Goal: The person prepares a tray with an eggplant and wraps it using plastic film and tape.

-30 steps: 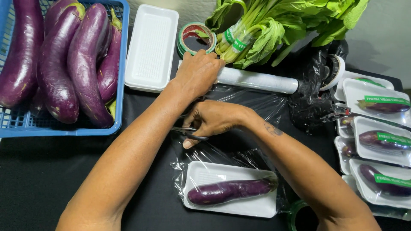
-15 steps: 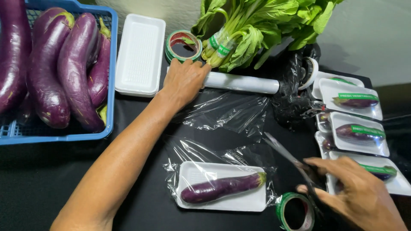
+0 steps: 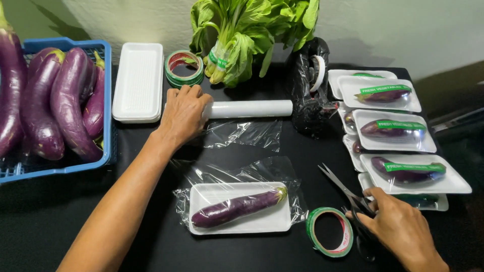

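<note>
Film sheet [image 3: 237,174] cut under eggplant tray [image 3: 239,207], unwrapped; my left hand [image 3: 182,112] grips cling-film roll [image 3: 249,109] at 12 o'clock, right hand [image 3: 398,226] grips scissors [image 3: 348,194] at 3 o'clock.

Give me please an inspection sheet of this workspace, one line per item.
Surface: black table, dark top.
Job's things: eggplant on white tray, lying on cut plastic film; film roll; scissors.
Clutter: green tape ring, spare tape rolls, blue basket of eggplants, empty trays, wrapped trays, leafy greens.
Hands: left hand on the roll; right hand on the scissors.
Cables: nothing seen.
Surroundings: pale wall.
</note>
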